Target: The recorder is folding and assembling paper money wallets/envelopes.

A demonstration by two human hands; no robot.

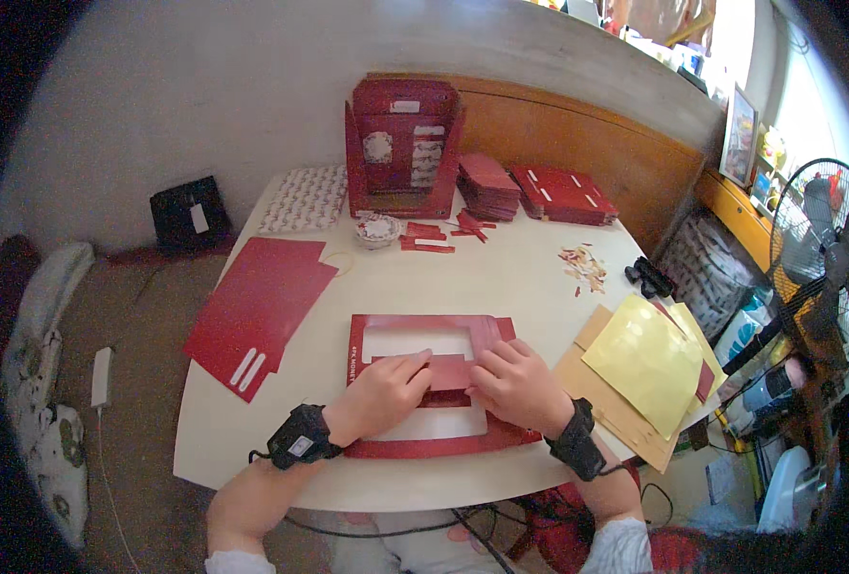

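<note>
A red cardboard frame (386, 448) with a large rectangular cut-out lies flat at the near middle of the white table. Over its opening is a small red card piece (448, 372), whose layers or folds I cannot make out. My left hand (383, 394) has its fingers closed on the piece's left end. At the right end, the fingers of my right hand (515, 385) are closed on the same piece, close to the frame's right side. Both wrists wear black bands. Partly hidden by my fingers, a darker red strip (445, 400) shows just below the piece.
Red sheets (262, 297) lie at left. Behind stand a red display box (403, 143), a sticker roll (378, 230), stacked red cards (488, 187) and red panels (568, 194). Paper scraps (582, 268), black clips (649, 277) and yellow sheets (644, 359) are at right, near a fan (816, 239).
</note>
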